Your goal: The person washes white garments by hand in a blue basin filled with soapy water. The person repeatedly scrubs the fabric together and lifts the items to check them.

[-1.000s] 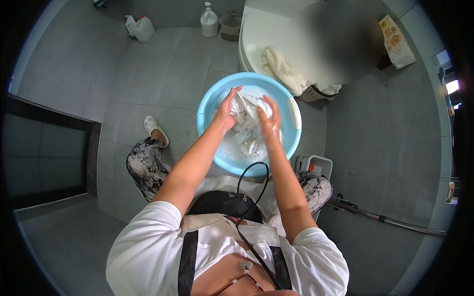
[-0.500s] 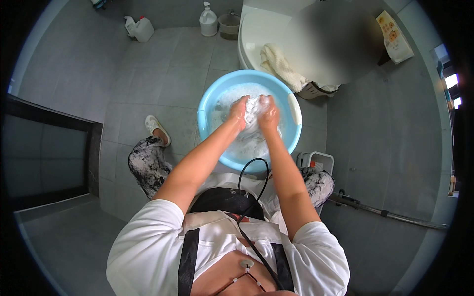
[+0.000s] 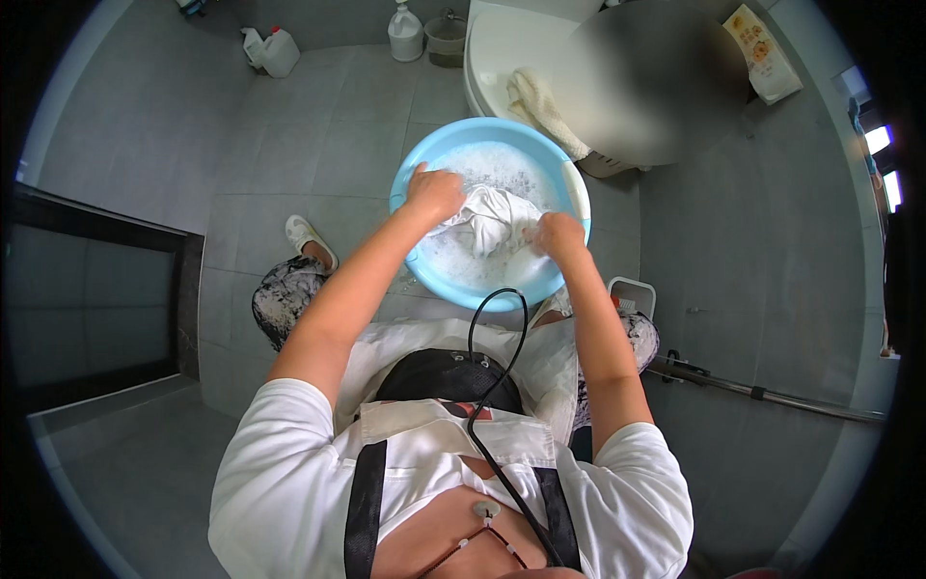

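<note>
A light blue basin (image 3: 479,128) full of sudsy water stands on the floor between my knees. In it, a wet white cloth (image 3: 490,214) is stretched out in loose folds across the foam. My left hand (image 3: 436,193), over the basin's left side, has its fingers curled around one end of the cloth. At the right side, near the white patch on the rim, my right hand (image 3: 560,234) is closed on the other end. The fingertips of both hands are partly hidden.
Beyond the basin is a white toilet (image 3: 492,58), with a cream towel (image 3: 542,111) hanging beside it. A pump bottle (image 3: 405,34), a small bucket (image 3: 446,41) and a white jug (image 3: 280,52) stand along the back wall. A black cable (image 3: 473,415) loops before my chest.
My hands were together over the bunched cloth in the middle of the basin. They have moved apart, left and right, and the cloth is spread between them.
</note>
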Motion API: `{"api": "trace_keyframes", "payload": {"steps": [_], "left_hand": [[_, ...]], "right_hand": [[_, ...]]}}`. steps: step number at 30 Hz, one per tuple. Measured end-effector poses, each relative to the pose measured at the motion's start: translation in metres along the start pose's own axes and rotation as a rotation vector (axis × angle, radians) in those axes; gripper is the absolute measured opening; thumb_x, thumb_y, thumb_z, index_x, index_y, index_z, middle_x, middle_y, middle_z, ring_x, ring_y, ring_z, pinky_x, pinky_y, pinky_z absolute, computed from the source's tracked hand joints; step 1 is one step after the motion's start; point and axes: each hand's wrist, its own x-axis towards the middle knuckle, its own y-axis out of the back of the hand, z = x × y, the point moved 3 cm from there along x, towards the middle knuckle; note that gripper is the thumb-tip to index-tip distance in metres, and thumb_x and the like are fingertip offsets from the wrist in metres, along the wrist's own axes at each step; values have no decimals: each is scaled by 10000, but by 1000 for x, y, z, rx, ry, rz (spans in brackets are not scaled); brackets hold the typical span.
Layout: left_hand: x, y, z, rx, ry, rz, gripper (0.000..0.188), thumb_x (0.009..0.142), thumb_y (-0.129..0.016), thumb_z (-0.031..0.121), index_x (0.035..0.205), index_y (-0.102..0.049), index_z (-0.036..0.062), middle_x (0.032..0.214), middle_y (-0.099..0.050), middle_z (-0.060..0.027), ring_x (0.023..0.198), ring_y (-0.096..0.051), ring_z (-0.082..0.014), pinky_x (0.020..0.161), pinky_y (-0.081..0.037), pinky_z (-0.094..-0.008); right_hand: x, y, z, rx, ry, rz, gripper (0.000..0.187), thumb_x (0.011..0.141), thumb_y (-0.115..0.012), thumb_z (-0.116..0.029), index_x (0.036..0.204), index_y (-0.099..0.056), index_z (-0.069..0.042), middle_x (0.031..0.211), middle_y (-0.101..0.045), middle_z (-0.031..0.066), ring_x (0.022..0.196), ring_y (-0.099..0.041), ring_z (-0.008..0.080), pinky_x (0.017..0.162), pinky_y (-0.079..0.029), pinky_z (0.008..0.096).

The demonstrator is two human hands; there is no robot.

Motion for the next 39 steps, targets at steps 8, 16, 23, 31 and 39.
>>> {"api": "trace_keyframes", "payload": {"steps": [8,16,23,31,39], "left_hand": [[12,-55,1,-434,119,-166,444,645,-633,191,1040,-515,25,904,-589,-153,830,-567,-293,755,-447,-337],[-7,-7,-2,-1918,189,-19,226,654,-464,-17,867,-516,38,782,-541,-36,689,-520,-125,647,-440,-247],[-13,5,7,-2393,177,-94,263,682,-411,-10,915,-517,48,918,-557,-84,873,-544,-223,845,-428,-366],[-16,22,-30,-2276,212,251,228,648,-440,8,856,-515,66,818,-540,-45,781,-517,-176,750,-434,-293],[-19,23,-50,-2066,107,341,193,669,-442,3,847,-497,51,833,-545,-53,794,-526,-166,751,-438,-295]], "right_hand": [[6,-40,-10,-65,65,117,329,763,-516,-362,812,-613,-52,819,-621,160,781,-601,316,665,-473,408],[7,29,10,292,61,222,237,777,-488,-282,851,-591,-83,842,-614,143,781,-578,341,677,-456,424],[-8,-3,-42,201,103,114,242,739,-545,-287,898,-611,-117,848,-613,167,799,-582,351,699,-471,403],[-3,42,-2,596,147,220,259,797,-528,-185,978,-555,-3,868,-615,132,795,-583,266,738,-446,368],[-8,125,-1,1492,259,132,246,851,-516,-237,934,-543,-7,818,-561,27,733,-500,100,673,-406,231]]}}
